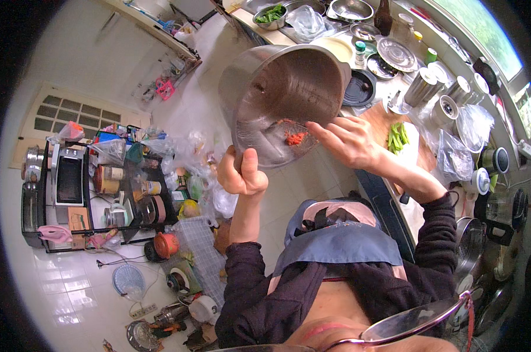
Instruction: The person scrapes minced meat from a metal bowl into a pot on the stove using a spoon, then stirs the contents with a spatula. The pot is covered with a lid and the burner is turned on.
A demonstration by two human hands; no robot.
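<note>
A large metal pot [292, 83] is held up tilted, its opening turned towards me. My left hand [242, 172] grips the pot's lower rim, thumb on the outer side. Inside, near that rim, lies a small heap of chopped red food [294, 138]. My right hand [347, 143] is at the pot's right edge, its index finger pointing at or touching the wall beside the red bits; whether it holds anything cannot be told. Cut green vegetable pieces [397, 137] rest on a white sheet to the right of my right hand.
The counter at the right bears a wooden board [375, 119], a black pan [359, 88], metal canisters [420, 86] and plastic bags [454, 154]. A bowl of greens [271, 17] stands at its far end. On the left are a shelf rack with an oven [69, 176], bags and a wire rack [197, 246].
</note>
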